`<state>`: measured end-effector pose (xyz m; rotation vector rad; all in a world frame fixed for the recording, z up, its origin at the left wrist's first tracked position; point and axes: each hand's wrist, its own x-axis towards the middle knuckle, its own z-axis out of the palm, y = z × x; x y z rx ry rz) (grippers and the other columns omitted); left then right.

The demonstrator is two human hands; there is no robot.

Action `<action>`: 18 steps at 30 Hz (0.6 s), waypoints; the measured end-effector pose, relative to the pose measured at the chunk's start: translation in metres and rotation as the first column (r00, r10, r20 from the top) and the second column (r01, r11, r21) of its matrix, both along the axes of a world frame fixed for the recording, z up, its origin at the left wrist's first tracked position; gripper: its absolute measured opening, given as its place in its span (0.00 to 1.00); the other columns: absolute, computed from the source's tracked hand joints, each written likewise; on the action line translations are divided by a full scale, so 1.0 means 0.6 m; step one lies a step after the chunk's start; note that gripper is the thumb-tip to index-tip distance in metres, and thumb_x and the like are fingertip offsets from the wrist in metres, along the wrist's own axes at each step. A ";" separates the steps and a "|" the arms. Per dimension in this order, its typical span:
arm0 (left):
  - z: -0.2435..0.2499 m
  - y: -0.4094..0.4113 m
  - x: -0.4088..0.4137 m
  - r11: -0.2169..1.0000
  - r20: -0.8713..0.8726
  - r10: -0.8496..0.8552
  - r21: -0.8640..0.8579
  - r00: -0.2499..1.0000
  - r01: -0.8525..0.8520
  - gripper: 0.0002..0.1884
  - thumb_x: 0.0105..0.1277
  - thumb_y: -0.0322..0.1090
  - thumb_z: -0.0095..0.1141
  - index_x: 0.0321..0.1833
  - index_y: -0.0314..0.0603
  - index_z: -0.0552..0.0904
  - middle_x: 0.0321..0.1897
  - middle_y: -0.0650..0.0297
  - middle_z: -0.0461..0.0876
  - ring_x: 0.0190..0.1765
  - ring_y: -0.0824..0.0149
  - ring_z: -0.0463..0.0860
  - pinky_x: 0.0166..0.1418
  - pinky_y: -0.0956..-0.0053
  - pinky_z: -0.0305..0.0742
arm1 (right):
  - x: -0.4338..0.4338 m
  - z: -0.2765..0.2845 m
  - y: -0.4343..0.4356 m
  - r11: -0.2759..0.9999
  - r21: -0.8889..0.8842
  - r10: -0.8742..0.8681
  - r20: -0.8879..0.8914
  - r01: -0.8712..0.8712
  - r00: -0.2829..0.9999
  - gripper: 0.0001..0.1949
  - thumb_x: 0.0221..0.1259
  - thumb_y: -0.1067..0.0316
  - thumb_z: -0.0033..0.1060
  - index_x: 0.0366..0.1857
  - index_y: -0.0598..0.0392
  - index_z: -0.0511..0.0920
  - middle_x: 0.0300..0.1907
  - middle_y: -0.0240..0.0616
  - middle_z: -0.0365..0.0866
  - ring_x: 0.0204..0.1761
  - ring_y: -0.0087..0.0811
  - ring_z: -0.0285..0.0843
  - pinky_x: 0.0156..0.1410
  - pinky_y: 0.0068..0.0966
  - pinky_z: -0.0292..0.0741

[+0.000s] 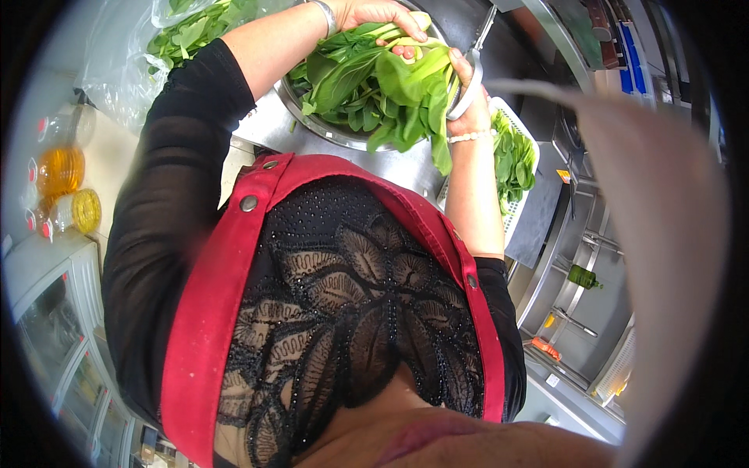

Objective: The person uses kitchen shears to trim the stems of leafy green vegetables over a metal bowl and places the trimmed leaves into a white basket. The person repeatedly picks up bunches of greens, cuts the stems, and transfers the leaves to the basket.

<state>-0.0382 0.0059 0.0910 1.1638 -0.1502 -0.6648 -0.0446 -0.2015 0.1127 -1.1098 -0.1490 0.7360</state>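
Note:
My left hand (386,14), with a silver bangle at the wrist, grips a bunch of leafy greens (404,76) by the pale stems. Close to its right, my right hand (468,96), wearing a white beaded bracelet, holds scissors (477,73) by their white handles, blades towards the top; its fingers also touch the stems. Beneath the bunch, more greens lie in a round metal basin (333,138), which the leaves and hands partly cover. A clear plastic bag (117,76) of greens is at the upper left. Beyond my right wrist, a white basket (532,137) holds cut greens.
The basin stands on a steel worktop (275,126). Bottles of yellow oil (61,169) stand at the left, above a glass-fronted cabinet (52,316). A steel rack (585,234) is at the right, and a blurred pale strip (661,205) crosses the view there.

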 end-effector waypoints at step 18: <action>-0.027 0.005 -0.015 0.986 -0.087 0.156 0.069 0.984 -0.151 0.17 0.58 0.34 0.57 0.50 0.40 0.75 0.39 0.65 0.79 0.41 0.73 0.79 0.41 0.81 0.76 | 0.027 -0.039 -0.017 0.991 -0.069 -0.113 -0.006 0.113 0.994 0.17 0.50 0.68 0.67 0.42 0.63 0.74 0.30 0.39 0.79 0.24 0.23 0.77 0.18 0.11 0.67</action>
